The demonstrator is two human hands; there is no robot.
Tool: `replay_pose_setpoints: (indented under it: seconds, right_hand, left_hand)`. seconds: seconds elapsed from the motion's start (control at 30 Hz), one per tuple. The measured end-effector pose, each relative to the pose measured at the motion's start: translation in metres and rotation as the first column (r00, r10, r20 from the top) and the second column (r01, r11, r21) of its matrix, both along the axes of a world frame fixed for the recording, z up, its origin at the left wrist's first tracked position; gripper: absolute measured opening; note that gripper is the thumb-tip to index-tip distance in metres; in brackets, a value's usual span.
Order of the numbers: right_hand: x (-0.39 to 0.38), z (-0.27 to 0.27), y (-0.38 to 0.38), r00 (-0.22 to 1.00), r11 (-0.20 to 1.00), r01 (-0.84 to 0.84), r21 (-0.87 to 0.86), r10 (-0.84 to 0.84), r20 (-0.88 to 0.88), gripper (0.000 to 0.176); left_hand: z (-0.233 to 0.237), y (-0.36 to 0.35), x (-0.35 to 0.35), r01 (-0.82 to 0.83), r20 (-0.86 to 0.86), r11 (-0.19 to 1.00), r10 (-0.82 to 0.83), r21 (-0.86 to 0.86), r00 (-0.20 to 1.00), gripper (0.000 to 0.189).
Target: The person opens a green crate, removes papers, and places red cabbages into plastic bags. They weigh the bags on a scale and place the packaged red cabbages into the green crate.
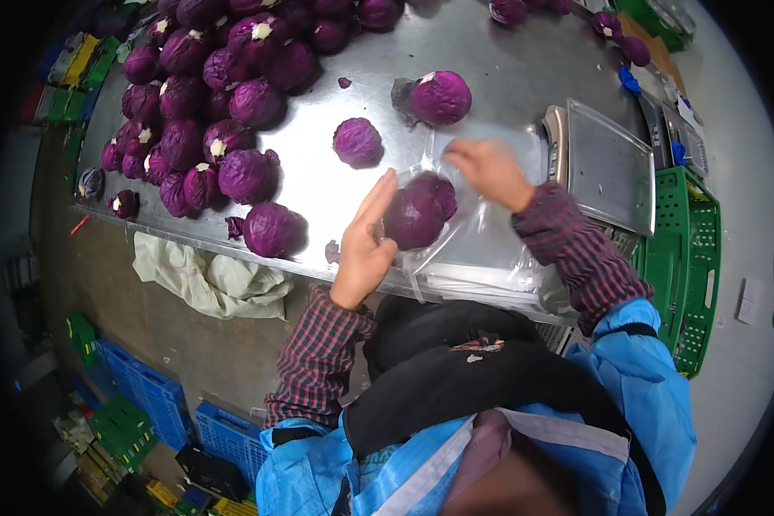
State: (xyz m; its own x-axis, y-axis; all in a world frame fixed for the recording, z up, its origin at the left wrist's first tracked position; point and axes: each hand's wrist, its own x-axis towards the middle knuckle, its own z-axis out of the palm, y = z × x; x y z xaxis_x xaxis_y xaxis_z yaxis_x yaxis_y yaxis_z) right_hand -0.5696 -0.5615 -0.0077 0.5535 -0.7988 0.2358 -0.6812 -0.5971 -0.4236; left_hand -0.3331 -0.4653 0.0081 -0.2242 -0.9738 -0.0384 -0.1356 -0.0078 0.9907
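Likely bagging: left hand (365, 245), fingers flat together, presses the red cabbage (417, 211) into the plastic bag (469, 236); right hand (490, 172) pinches its edge. Next calls for pushing deeper.

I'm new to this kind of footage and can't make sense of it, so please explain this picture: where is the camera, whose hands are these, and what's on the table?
There is one picture, taken by a camera worn on a person's head and looking down, so the blue jacket at the bottom is their own. There is no machine, just two bare hands. The left hand lies flat against a purple cabbage. The right hand pinches a clear plastic bag next to it. On the metal table are a pile of cabbages and a scale. A green crate stands to the right.
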Motion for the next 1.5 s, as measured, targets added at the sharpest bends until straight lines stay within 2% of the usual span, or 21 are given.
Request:
replay_pose_setpoints:
  seconds: [0.03,0.07,0.13,0.2,0.27,0.33,0.37,0.43,0.5,0.53,0.6,0.67,0.77,0.8,0.87,0.97,1.07,1.2,1.4,1.47,1.5]
  right_hand:
    - [-0.004,0.038,0.001,0.989,0.993,0.059,0.098,-0.072,0.133,0.021]
    - [-0.007,0.074,0.005,0.954,0.973,0.111,0.204,-0.162,0.254,0.019]
    - [-0.012,0.127,0.038,0.943,0.959,0.217,0.184,-0.254,0.215,0.015]
    - [-0.009,0.126,0.054,0.889,0.894,0.305,0.328,-0.391,0.239,0.013]
    - [-0.008,0.109,0.068,0.815,0.799,0.368,0.475,-0.523,0.249,0.012]
    - [-0.008,0.069,0.076,0.915,0.924,0.38,-0.039,-0.37,0.162,0.01]
    - [-0.006,0.05,0.086,0.88,0.916,0.401,0.009,-0.388,0.276,0.009]
    - [-0.01,0.03,0.117,0.843,0.869,0.452,0.201,-0.49,0.221,0.01]
    - [-0.013,0.02,0.118,0.818,0.814,0.479,0.328,-0.55,0.168,0.01]
    - [-0.015,0.016,0.124,0.773,0.785,0.439,0.436,-0.578,0.262,0.013]
    - [-0.017,0.008,0.132,0.643,0.711,0.307,0.632,-0.645,0.413,0.018]
    - [-0.02,0.01,0.135,0.7,0.719,0.312,0.622,-0.616,0.362,0.023]
    - [-0.01,0.048,0.131,0.875,0.879,0.45,0.159,-0.469,0.119,0.029]
    - [-0.004,0.058,0.131,0.879,0.881,0.443,0.163,-0.463,0.112,0.029]
    - [0.006,0.067,0.134,0.984,0.913,0.175,-0.369,-0.173,0.04,0.031]
    - [0.017,0.028,0.154,0.973,0.973,-0.228,-0.027,0.226,-0.042,0.027]
    - [0.028,-0.007,0.167,0.954,0.943,-0.285,0.171,0.296,-0.044,0.021]
    - [0.037,-0.018,0.171,0.925,0.924,-0.331,0.193,0.357,-0.125,0.024]
    - [0.037,-0.015,0.171,0.896,0.913,-0.407,0.017,0.403,-0.188,0.022]
    - [0.029,-0.013,0.17,0.904,0.849,-0.422,0.317,0.367,0.219,0.021]
    - [0.022,0.03,0.17,0.87,0.678,-0.459,0.574,0.212,0.445,0.02]
  left_hand:
    - [0.005,-0.004,0.007,0.067,0.101,0.972,-0.045,-0.226,0.994,0.08]
    - [0.023,-0.001,0.01,0.071,0.094,0.972,-0.051,-0.224,0.994,0.08]
    - [0.065,0.012,0.015,0.071,-0.112,0.994,-0.081,-0.086,0.99,0.077]
    - [0.064,0.007,0.013,-0.028,-0.198,0.994,0.005,-0.11,0.98,0.072]
    - [0.034,-0.006,0.019,-0.084,0.202,0.996,0.077,0.026,0.976,0.063]
    - [0.007,0.01,0.014,-0.09,0.134,0.977,0.117,-0.192,0.984,0.051]
    - [-0.017,0.011,0.02,-0.063,0.187,0.981,0.097,-0.181,0.977,0.051]
    - [-0.056,0.045,0.03,-0.036,0.256,0.992,0.066,-0.121,0.964,0.052]
    - [-0.07,0.058,0.026,-0.213,0.019,0.945,0.215,0.25,0.976,0.055]
    - [-0.077,0.073,0.024,-0.224,0.018,0.938,0.228,0.263,0.974,0.055]
    - [-0.077,0.1,0.019,-0.038,-0.375,0.76,0.363,0.649,0.853,0.056]
    - [-0.089,0.106,0.021,0.356,-0.644,0.543,0.562,0.76,0.519,0.056]
    - [-0.108,0.104,0.0,0.361,-0.639,0.569,0.42,0.738,0.645,0.045]
    - [-0.107,0.099,-0.005,0.347,-0.62,0.575,0.386,0.741,0.683,0.041]
    - [-0.105,0.103,-0.012,0.243,-0.519,0.58,0.373,0.777,0.769,0.036]
    - [-0.103,0.105,-0.017,0.342,-0.561,0.472,0.477,0.813,0.676,0.031]
    - [-0.112,0.103,-0.016,0.448,-0.638,0.459,0.475,0.767,0.606,0.031]
    - [-0.088,0.104,-0.024,0.385,-0.627,0.507,0.497,0.771,0.6,0.028]
    - [-0.089,0.105,-0.026,0.289,-0.538,0.573,0.329,0.767,0.776,0.019]
    - [-0.096,0.109,-0.025,0.231,-0.498,0.581,0.355,0.781,0.791,0.016]
    - [-0.104,0.11,-0.023,0.198,-0.449,0.558,0.358,0.806,0.819,0.016]
